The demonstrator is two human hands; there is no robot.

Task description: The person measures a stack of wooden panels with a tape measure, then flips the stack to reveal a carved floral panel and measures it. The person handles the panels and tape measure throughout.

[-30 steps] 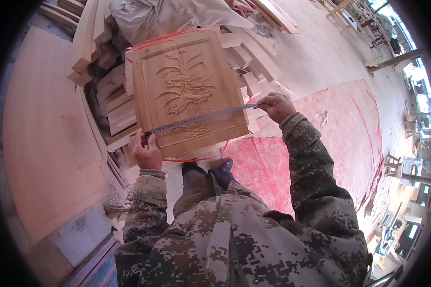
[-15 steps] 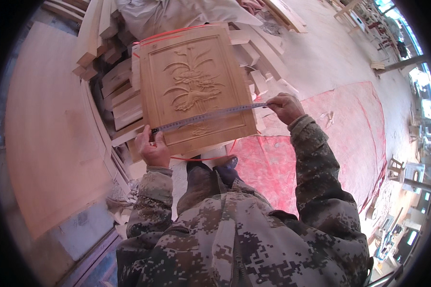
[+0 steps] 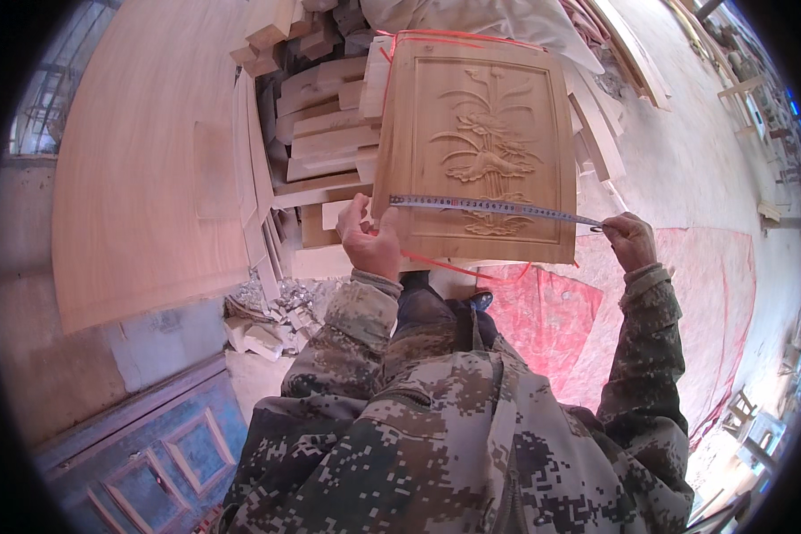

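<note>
A carved wooden panel (image 3: 418, 133) with a raised flower and leaf relief leans in front of me, tilted on a wood stack. Across its lower part stretches a tape measure (image 3: 498, 208), its pale strip pulled straight and sloping slightly down to the right. My left hand (image 3: 371, 245) is at the panel's left edge, thumb and fingers closing at the strip's end. Just beyond the panel's right edge, my right hand (image 3: 630, 242) is closed on the strip's other end. What lies inside its fingers is mostly hidden.
Cut timber pieces (image 3: 329, 133) are stacked behind and left of the panel. A large wooden board (image 3: 142, 178) stands at the left, above a blue panelled door (image 3: 169, 472). Rubble (image 3: 271, 320) lies nearby. Red sheeting (image 3: 543, 311) covers floor at the right.
My view has turned, so the panel and both hands appear farther right. The strip, earlier rising toward my right hand, now slopes down toward it. Both hands keep their hold.
</note>
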